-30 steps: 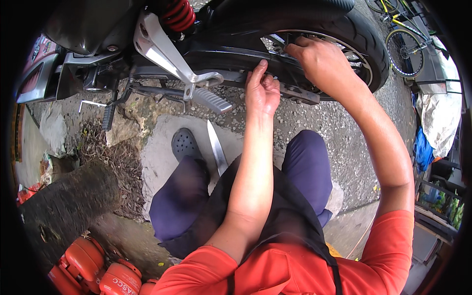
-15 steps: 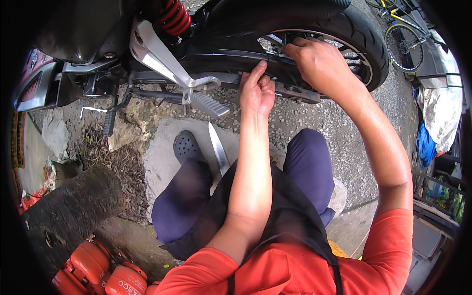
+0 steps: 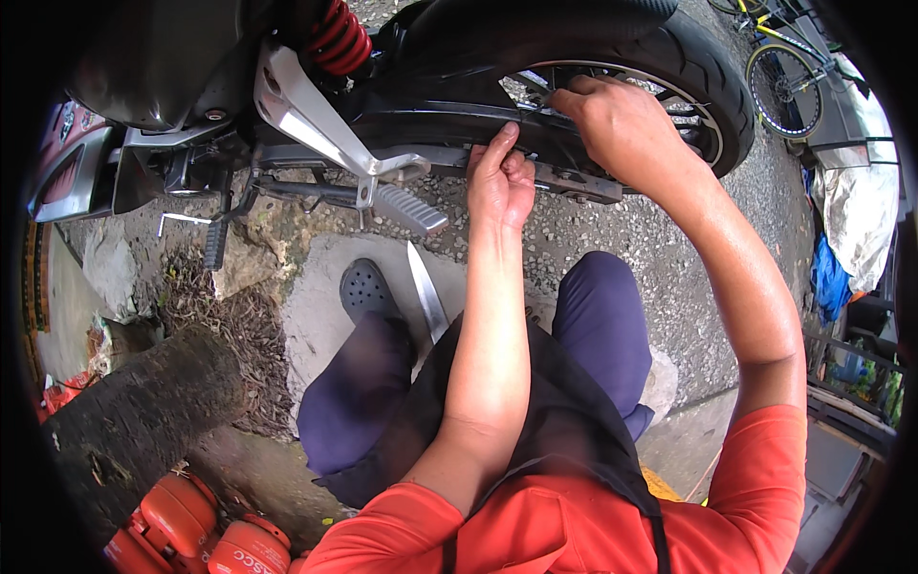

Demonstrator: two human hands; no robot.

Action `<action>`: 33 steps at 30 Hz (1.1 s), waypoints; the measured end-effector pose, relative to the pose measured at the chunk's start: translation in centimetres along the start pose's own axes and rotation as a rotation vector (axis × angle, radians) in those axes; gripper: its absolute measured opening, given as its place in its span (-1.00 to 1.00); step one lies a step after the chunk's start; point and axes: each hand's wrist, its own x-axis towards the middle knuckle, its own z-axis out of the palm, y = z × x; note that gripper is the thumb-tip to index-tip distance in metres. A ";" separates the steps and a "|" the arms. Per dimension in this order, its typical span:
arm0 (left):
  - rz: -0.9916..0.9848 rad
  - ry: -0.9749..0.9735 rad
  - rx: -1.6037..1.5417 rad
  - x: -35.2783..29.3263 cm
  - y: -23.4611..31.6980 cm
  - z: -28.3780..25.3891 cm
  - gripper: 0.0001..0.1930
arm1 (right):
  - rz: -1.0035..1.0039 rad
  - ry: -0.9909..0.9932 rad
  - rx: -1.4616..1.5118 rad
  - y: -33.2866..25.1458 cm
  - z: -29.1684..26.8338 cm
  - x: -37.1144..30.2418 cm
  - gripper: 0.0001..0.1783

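Left hand [image 3: 502, 187] at swingarm edge [image 3: 579, 183], right hand [image 3: 622, 120] by wheel [image 3: 732, 105], gravel [image 3: 693, 277] open below: grips I can't tell.

Whether the right hand [image 3: 626, 124] holds anything is hidden. The blade [image 3: 426, 292] is partly covered; the motorcycle [image 3: 430, 120] is cropped above.

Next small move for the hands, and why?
Probably the left hand should slide the blade aside: it points bare toward the motorcycle, close beside the shoe, and that hand is nearer to it than the right hand.
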 end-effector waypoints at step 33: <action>0.240 0.107 0.207 -1.1 -0.8 -0.3 -0.79 | 0.229 0.089 0.149 0.3 -1.9 -3.2 -0.77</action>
